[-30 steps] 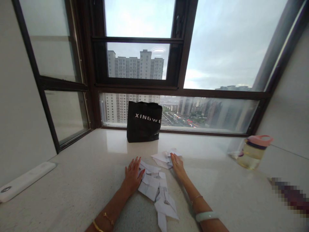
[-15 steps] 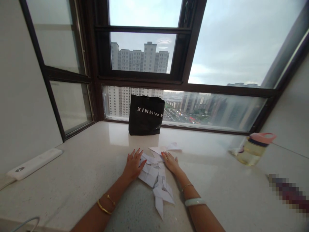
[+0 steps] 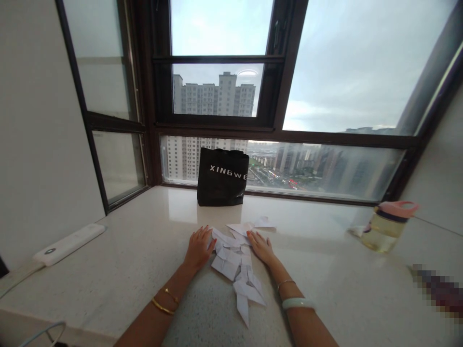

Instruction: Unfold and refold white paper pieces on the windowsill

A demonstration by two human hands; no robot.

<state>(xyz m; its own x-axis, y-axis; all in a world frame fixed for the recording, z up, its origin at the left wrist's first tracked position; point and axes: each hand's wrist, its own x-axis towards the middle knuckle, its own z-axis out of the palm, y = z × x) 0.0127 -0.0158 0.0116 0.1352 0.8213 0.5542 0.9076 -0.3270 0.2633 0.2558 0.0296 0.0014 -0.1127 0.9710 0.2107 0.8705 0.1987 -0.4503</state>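
Observation:
Several folded white paper pieces lie in an overlapping heap on the pale speckled counter. My left hand rests palm down at the heap's left edge, fingers stretched out, thumb touching the paper. On the other side, my right hand lies flat with its fingertips at the upper right of the heap. Both hands are open and grip nothing. Beyond the fingertips, more white paper reaches toward the window. One pointed paper piece sticks out at the near end.
A black bag with white lettering stands at the back against the window. To the right is a bottle with a pink lid, and a blurred-out dark object nearer. A white power strip with a cable lies on the left.
The whole view has shifted slightly, so everything sits a little lower and to the right. Both hands stay flat beside the paper, and the pieces look unmoved.

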